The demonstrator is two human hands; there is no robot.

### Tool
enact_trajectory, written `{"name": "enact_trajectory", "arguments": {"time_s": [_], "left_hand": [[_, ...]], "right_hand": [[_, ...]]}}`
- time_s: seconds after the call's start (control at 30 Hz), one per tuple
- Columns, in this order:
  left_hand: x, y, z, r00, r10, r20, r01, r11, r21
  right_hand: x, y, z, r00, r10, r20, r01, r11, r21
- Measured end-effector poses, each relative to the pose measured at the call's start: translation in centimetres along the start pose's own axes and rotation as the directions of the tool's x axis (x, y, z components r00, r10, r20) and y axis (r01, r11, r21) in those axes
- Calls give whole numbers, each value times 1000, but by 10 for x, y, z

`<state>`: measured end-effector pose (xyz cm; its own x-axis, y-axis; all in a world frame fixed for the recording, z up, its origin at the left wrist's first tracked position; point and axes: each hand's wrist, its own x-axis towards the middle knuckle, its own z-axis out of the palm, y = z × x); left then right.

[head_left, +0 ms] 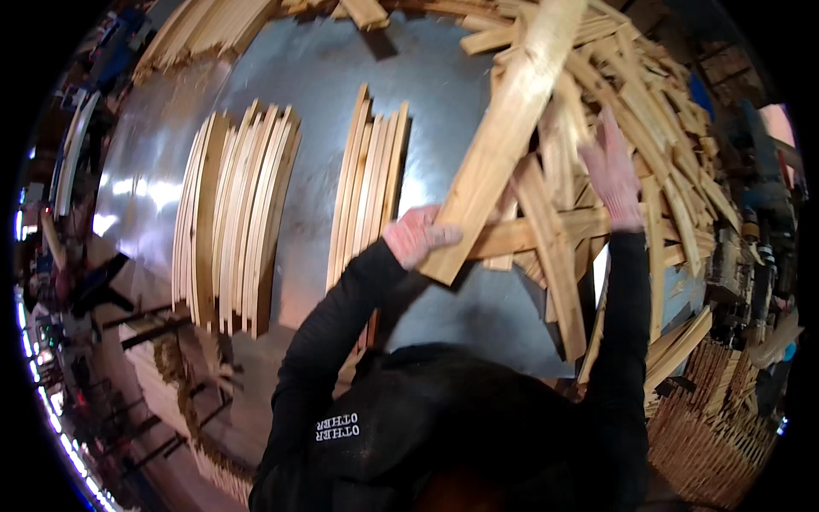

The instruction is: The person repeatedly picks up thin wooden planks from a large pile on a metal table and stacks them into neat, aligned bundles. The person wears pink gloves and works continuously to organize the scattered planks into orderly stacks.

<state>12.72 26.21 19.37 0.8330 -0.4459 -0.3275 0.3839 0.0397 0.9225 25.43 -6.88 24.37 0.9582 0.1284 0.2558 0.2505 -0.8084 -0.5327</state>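
A long, flat wooden board (503, 141) slants up and away over the metal table, its near end in my left hand (418, 237). The thumb of that hand lies across the board's face and the fingers are at its left edge. On the right, my right hand (612, 166) reaches over a loose heap of wooden strips (636, 94) with its fingers stretched out; nothing shows in its grasp. Several strips cross each other below it. Left of my left hand stands a row of wooden strips on edge (367, 171), partly covered by my forearm.
The metal table (316, 111) carries a wider row of upright strips (239, 213) at left. More boards (200, 34) lie at the far left edge. A dense stack of wood (708, 427) stands at the lower right, another stack (171, 392) at the lower left.
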Motion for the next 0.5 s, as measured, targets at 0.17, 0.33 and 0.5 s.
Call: {"name": "enact_trajectory", "arguments": {"time_s": [0.17, 0.33, 0.5], "left_hand": [[-10, -39, -22, 993, -118, 26, 112, 827, -551], [-21, -79, -23, 987, -156, -29, 101, 759, -644], [-50, -109, -11, 900, -296, -320, 233, 947, -220]], "right_hand": [[-224, 39, 32, 838, 325, 438, -130, 899, -417], [-222, 29, 24, 876, 426, 226, -297, 846, -443], [-128, 46, 16, 910, 63, 410, 199, 801, -565]]}}
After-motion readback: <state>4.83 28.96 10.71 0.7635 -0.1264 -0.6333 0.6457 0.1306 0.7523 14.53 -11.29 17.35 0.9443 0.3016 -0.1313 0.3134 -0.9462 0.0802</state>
